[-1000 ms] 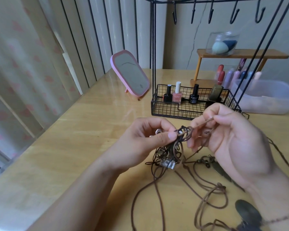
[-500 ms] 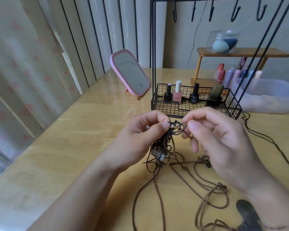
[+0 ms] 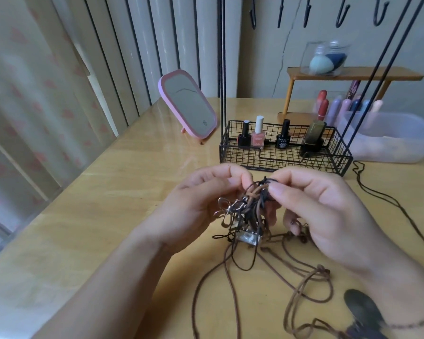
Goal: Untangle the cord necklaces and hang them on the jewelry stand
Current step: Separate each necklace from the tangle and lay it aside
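head view: tangled cord necklaces point(image 3: 251, 211) held above the wooden table point(image 3: 113, 206), between both hands, just in front of the jewelry stand point(image 3: 285, 152). left hand point(image 3: 201, 206) curled round the left side of the knot, thumb and forefinger pinching cords at its top. right hand point(image 3: 328, 211) curled too, thumb and forefinger pinching a dark loop at the top of the same knot, fingertips of the two hands nearly touching. silvery looped pendant point(image 3: 224, 211) poking out beside the left palm; small pale block pendant point(image 3: 249, 238) hanging under the knot. loose brown cords point(image 3: 304, 287) trailing down from the bundle onto the table toward the near edge, one thin cord point(image 3: 387, 196) running off to the right past the stand's basket. dark leaf-shaped pendant point(image 3: 362, 309) lying flat at lower right, by the right wrist. stand's hooks point(image 3: 309, 13) bare along the top bar. nail polish bottles point(image 3: 258, 134) upright in the wire basket. pink mirror point(image 3: 187, 108) tilted back, left of the stand. clear plastic tub point(image 3: 389, 138) at right; small wooden shelf point(image 3: 353, 77) behind, with a clear jar of sponges point(image 3: 324, 59) on it.
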Available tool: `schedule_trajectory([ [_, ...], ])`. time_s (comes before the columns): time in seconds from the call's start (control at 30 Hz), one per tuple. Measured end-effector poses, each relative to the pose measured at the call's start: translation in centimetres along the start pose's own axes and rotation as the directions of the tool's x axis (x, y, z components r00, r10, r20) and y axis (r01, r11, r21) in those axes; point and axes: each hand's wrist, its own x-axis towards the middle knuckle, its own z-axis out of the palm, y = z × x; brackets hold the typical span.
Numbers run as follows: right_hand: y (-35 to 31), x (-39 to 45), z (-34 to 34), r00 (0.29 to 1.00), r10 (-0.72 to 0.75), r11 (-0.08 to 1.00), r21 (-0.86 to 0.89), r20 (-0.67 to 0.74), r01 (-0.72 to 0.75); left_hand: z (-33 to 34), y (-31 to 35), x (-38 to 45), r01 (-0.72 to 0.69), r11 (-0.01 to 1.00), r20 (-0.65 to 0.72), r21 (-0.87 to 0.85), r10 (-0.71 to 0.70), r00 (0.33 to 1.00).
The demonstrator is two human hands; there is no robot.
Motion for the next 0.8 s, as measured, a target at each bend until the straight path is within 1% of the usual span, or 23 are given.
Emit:
schedule_trajectory([
  [0.07, 0.05, 0.03, -0.12, 0.999, 0.031, 0.997, 0.073, 0.012, -0.032, -0.13, 0.06, 0.11, -0.008, 0.999, -0.036, -0.051, 0.007, 0.999],
  [0.1, 0.06, 0.03, -0.16, 0.999, 0.038, 0.994, 0.103, 0.011, -0.039, -0.17, -0.01, 0.19, -0.037, 0.998, -0.074, -0.056, 0.033, 0.997],
  [0.13, 0.05, 0.04, -0.18, 0.999, 0.042, 0.991, 0.128, 0.01, -0.043, -0.17, -0.11, 0.25, -0.093, 0.995, -0.126, -0.027, 0.089, 0.988],
  [0.2, 0.02, 0.02, -0.18, 0.999, 0.044, 0.986, 0.16, 0.008, -0.045, -0.07, -0.4, 0.21, -0.265, 0.955, -0.219, 0.134, 0.289, 0.932],
  [0.23, 0.06, 0.02, -0.19, 0.999, 0.044, 0.985, 0.166, 0.008, -0.045, 0.05, -0.55, 0.16, -0.343, 0.914, -0.216, 0.218, 0.388, 0.896],
  [0.27, 0.13, 0.02, -0.21, 0.999, 0.044, 0.984, 0.172, 0.007, -0.045, 0.23, -0.6, 0.01, -0.398, 0.875, -0.186, 0.276, 0.455, 0.871],
  [0.3, 0.2, 0.02, -0.22, 0.999, 0.046, 0.982, 0.181, 0.003, -0.046, 0.42, -0.62, -0.13, -0.434, 0.847, -0.148, 0.308, 0.493, 0.857],
  [0.37, 0.21, 0.04, -0.3, 0.999, 0.047, 0.978, 0.205, -0.012, -0.043, 0.59, -0.48, -0.31, -0.436, 0.841, -0.104, 0.32, 0.489, 0.866],
  [0.47, 0.0, 0.1, -0.4, 0.999, 0.04, 0.957, 0.288, -0.013, -0.035, 0.58, -0.58, -0.16, -0.361, 0.883, -0.081, 0.299, 0.401, 0.913],
  [0.57, -0.1, 0.14, -0.57, 0.999, 0.049, 0.931, 0.363, -0.015, -0.04, 0.6, -0.81, 0.03, -0.299, 0.935, -0.072, 0.19, 0.317, 0.946],
  [0.6, -0.05, 0.16, -0.63, 0.998, 0.055, 0.932, 0.359, -0.019, -0.045, 0.52, -0.77, 0.01, -0.286, 0.949, -0.065, 0.134, 0.296, 0.953],
  [0.67, 0.13, 0.2, -0.69, 0.997, 0.068, 0.946, 0.321, -0.032, -0.055, 0.35, -0.66, 0.06, -0.257, 0.963, -0.059, 0.077, 0.262, 0.963],
  [0.8, 0.45, 0.2, -0.69, 0.995, 0.08, 0.975, 0.212, -0.061, -0.066, 0.15, -0.62, 0.1, -0.227, 0.971, -0.091, 0.07, 0.233, 0.968],
])
